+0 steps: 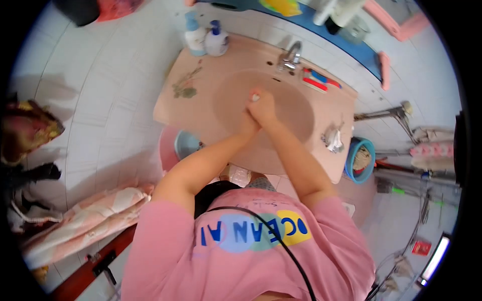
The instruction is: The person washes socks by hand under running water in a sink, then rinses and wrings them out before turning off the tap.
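Note:
My two hands are pressed together over the bowl of a pink washbasin (226, 108). My right hand (263, 108) is closed and lies over my left hand (249, 120), hiding most of its fingers. A small white patch (255, 97) shows at the top of the right hand; whether it is foam or a piece of soap I cannot tell. Behind the hands stands a chrome tap (290, 57), with no stream of water visible. Its spout is apart from both hands.
Two pump bottles, one light blue (195, 37) and one white with a dark pump (217, 42), stand at the basin's back left. A red-and-blue brush-like item (319, 80) lies right of the tap. A crumpled silvery packet (333, 139) rests on the right rim. A blue bucket (359, 160) stands beyond.

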The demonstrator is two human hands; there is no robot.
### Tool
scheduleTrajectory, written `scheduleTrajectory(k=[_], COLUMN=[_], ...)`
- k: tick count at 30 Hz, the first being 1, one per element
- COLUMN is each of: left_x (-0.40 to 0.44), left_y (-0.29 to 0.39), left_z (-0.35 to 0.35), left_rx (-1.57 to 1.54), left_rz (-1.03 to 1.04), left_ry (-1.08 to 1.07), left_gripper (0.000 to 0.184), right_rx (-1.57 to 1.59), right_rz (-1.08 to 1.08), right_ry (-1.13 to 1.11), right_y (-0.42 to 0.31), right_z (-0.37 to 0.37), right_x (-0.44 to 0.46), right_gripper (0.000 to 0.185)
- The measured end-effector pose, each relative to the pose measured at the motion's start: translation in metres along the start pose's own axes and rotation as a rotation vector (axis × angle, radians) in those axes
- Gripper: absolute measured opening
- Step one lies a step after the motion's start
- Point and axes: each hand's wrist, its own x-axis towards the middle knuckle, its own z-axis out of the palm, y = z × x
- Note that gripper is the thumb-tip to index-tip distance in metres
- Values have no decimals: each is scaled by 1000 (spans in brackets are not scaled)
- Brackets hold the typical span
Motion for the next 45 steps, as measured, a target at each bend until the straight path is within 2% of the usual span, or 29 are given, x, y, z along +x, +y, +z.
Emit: scheduleTrajectory(k=[1,2,3,4,5,6,7,8,9,10,11,13,15,16,18,19,20,21,22,24,27,29,30,32,36,40,42,44,45], left_x=[-1,-21,-26,-26,-28,-33,-35,-37,-42,-44,-48,-53,-42,-42,-46,-49,-56,-63,-71,-87,-114,-139,-150,-184,-237,-282,-302,-342,-353], left_y=[3,35,40,46,64,90,105,104,101,100,113,143,149,154,157,154,157,159,160,153,138,125,119,100,27,-29,-29,-98,-106], left_z=[10,15,13,11,15,18,20,20,20,18,17,4,-39,-59,-96,-111,-122,-131,-138,-151,-182,-209,-221,-249,-308,-319,-304,-369,-376], left_rx=[97,549,652,746,733,945,1161,1162,1146,1114,1114,840,651,615,549,517,518,443,366,367,354,335,307,275,147,122,248,-102,-56], left_rz=[140,113,210,320,327,167,6,19,294,567,570,451,138,102,96,123,131,70,6,-31,-79,-108,-116,-134,-157,-540,-881,-1090,-1103], left_ry=[39,120,1,-115,-158,-256,-345,-365,-458,-544,-554,-439,-328,-228,-8,111,113,162,215,235,311,397,472,585,750,801,797,530,621], left_gripper=[36,41,51,60,60,70,80,80,85,90,90,79,59,48,32,28,28,25,23,22,21,22,22,22,22,33,31,32,32], right_rx=[-23,261,550,532,662,796,790,581,375,325,273,317,262,277,-54,-118,-181,-216,-156,-247,-424,-556,-733,-589,-452,-470,-461,-456,-473], right_rz=[22,54,82,110,172,223,225,247,271,199,126,-13,71,16,-104,-107,-111,68,262,284,264,154,268,85,-45,-52,8,75,146], right_ry=[33,-7,-29,19,-174,-376,-347,-335,-329,-198,-71,300,631,758,909,850,791,601,335,368,183,132,307,509,558,508,512,542,550], right_y=[4,8,13,20,25,28,26,24,26,36,50,82,88,97,102,118,141,164,174,189,209,226,200,144,126,118,126,134,138], right_z=[-10,-23,-39,-60,-85,-106,-122,-136,-146,-153,-158,-174,-197,-205,-217,-219,-217,-210,-201,-190,-196,-203,-196,-204,-181,-153,-145,-145,-147], right_x=[-4,-14,-28,-43,-58,-73,-88,-104,-120,-135,-147,-161,-163,-157,-141,-132,-125,-123,-122,-114,-98,-93,-98,-105,-144,-194,-224,-253,-269], right_gripper=[21,27,33,33,37,41,41,40,38,38,38,38,33,32,33,32,31,31,42,55,70,75,71,60,41,31,31,31,30])
